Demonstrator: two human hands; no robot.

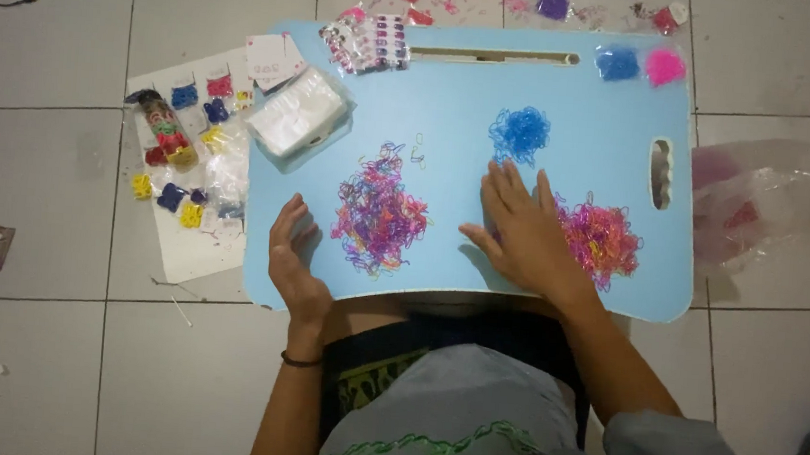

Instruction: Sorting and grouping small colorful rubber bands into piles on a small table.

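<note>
1. I see my left hand (291, 258) at the near-left edge of the light-blue lap table (449, 136), fingers loosely curled and gripping nothing.
2. My right hand (523, 231) lies flat on the table, fingers spread, nothing held.
3. The mixed-colour elastic band pile (378, 211) sits between the hands.
4. A pink-orange band pile (604, 240) touches my right hand.
5. A blue band pile (519, 131) lies just beyond its fingertips.

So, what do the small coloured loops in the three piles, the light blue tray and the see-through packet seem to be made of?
The loops in the mixed pile, the blue pile and the pink-orange pile look like thin rubber or elastic: fine, tangled rings. The lap tray seems smooth matte plastic or painted board, judging by its even colour and cut handle slot. The clear packet looks like glossy plastic film.
</note>
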